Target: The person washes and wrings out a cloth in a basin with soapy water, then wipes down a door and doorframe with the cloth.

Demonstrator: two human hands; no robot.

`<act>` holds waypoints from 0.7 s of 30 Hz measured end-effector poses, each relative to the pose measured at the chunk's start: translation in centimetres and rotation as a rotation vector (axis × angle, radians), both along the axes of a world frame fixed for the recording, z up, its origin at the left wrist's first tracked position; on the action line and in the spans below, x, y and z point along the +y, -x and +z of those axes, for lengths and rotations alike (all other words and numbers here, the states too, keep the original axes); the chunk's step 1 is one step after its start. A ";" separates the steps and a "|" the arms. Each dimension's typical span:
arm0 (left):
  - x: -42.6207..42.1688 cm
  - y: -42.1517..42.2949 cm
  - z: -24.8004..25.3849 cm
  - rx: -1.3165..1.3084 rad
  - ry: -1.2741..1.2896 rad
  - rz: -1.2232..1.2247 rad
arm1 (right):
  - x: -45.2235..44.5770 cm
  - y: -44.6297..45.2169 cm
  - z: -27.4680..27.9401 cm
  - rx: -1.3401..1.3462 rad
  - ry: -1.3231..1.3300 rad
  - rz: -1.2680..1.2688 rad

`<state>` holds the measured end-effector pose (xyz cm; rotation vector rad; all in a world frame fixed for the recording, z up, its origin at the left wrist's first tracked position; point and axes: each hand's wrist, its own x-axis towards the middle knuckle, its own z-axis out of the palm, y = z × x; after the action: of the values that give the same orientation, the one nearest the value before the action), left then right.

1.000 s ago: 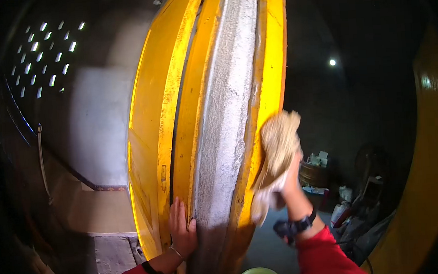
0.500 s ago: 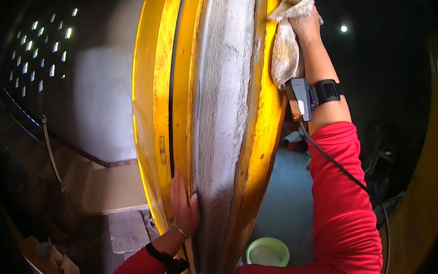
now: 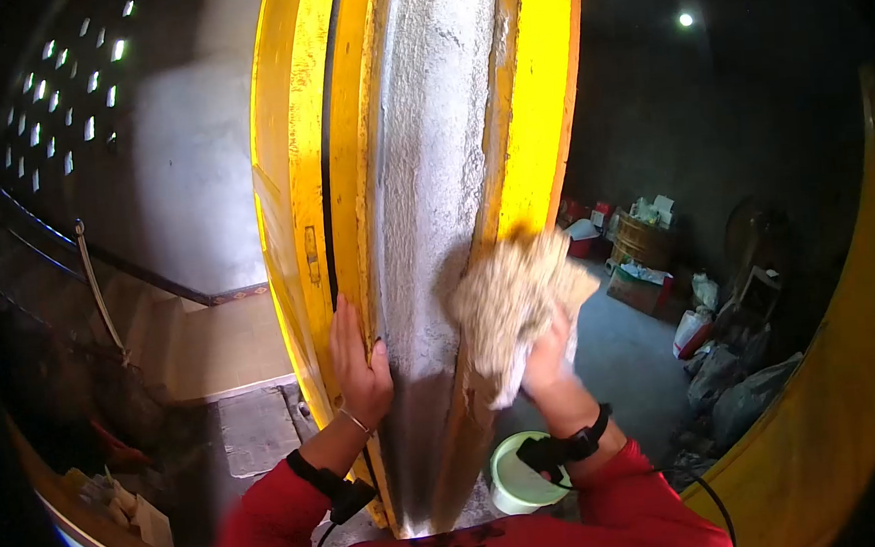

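My left hand (image 3: 361, 368) lies flat against the yellow wooden frame (image 3: 352, 178) left of a rough grey-white wall strip (image 3: 435, 143), fingers stretched upward. My right hand (image 3: 551, 359) grips a crumpled, beige-and-white cloth (image 3: 504, 294), blurred by motion. That cloth presses against the lower part of the yellow wooden frame (image 3: 536, 107) on the strip's right side. It hides some of my right fingers. Dark stains and worn spots mark the yellow paint.
A pale green basin (image 3: 499, 490) stands on the floor below my right forearm. Beyond it are a woven basket (image 3: 641, 243), boxes and plastic bags (image 3: 751, 395). Stairs with a railing (image 3: 103, 294) lie to the left. A yellow panel (image 3: 827, 410) curves along the right edge.
My right hand has come down from high on the right frame to about my left hand's height, bringing the cloth along. My left hand stays on the frame.
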<state>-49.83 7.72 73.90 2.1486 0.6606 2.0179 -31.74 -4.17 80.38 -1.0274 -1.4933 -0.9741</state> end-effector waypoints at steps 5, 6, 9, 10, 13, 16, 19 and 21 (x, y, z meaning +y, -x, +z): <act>-0.1 0.0 -0.1 -0.008 -0.001 -0.009 | 2.3 -0.5 14.5 0.123 -0.110 0.251; 0.0 -0.1 -0.1 -0.005 -0.005 -0.008 | 2.6 -0.9 16.9 0.052 -0.166 0.184; 0.1 -0.1 -0.2 -0.016 -0.006 -0.030 | 0.9 2.2 20.3 0.013 -0.177 0.108; 0.1 -0.1 -0.3 -0.017 0.005 -0.038 | 1.5 1.2 19.3 -0.011 -0.198 0.083; 0.3 0.0 -0.3 -0.015 0.013 -0.048 | 5.7 -3.5 10.5 -0.087 -0.332 -0.060; 0.4 -0.2 -0.3 -0.013 -0.007 -0.047 | 3.2 -1.6 -4.0 0.110 -0.171 0.057; 0.4 -0.3 -0.5 -0.015 -0.013 -0.036 | 0.0 0.5 -11.5 0.658 0.296 0.577; 0.6 -0.4 -0.6 -0.019 -0.026 -0.024 | 0.4 0.1 -12.4 0.711 0.455 0.591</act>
<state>-49.47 8.34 73.32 2.1379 0.6064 2.0428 -31.83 -3.79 67.96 -1.0022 -1.2895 0.1650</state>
